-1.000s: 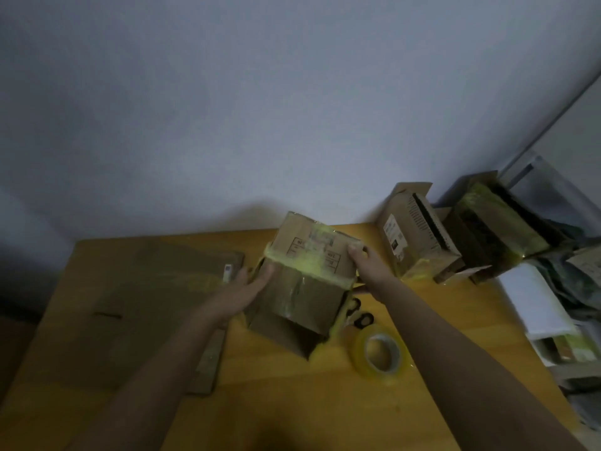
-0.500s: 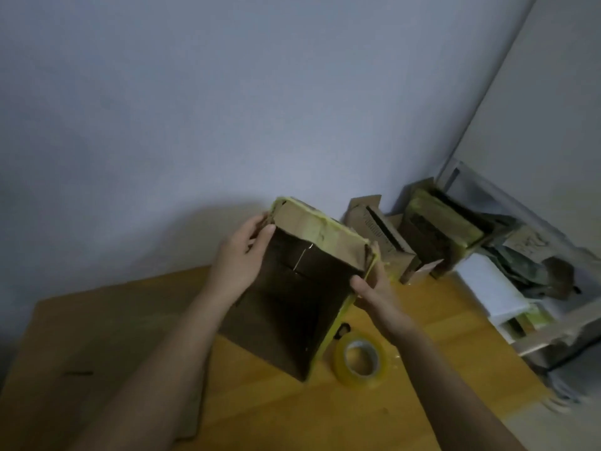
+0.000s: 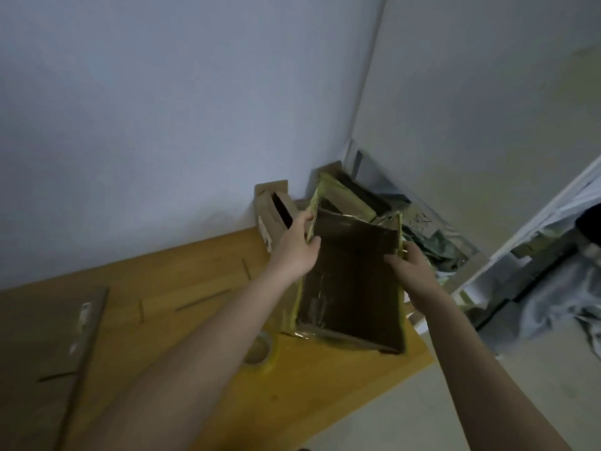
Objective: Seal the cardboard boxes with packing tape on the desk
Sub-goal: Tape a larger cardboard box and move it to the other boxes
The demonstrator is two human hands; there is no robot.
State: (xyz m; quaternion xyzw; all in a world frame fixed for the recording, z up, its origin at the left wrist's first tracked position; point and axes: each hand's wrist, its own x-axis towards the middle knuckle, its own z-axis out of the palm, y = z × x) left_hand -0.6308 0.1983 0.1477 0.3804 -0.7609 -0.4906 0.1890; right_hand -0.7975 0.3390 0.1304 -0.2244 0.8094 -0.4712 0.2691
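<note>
I had the cardboard box (image 3: 354,281) up off the desk (image 3: 201,275) over its right end, held between both hands and tilted so that one broad dark face was turned toward me. My left hand (image 3: 297,247) gripped the box at its upper left edge, thumb curled onto the near face and the other fingers wrapped round behind. My right hand (image 3: 411,270) held the right edge, fingers bent round it. Yellowish tape ran along the box's edges.

At about 7 o'clock from the box, the roll of tape (image 3: 260,353) lay flat on the desk, partly hidden by my left forearm. At 11 o'clock, a second box (image 3: 274,211) stood against the wall with its flap open, and a third (image 3: 344,193) sat at 12 o'clock, behind the one I held. Flattened cardboard (image 3: 45,340) lay on the desk's left side, well apart from the hands.
</note>
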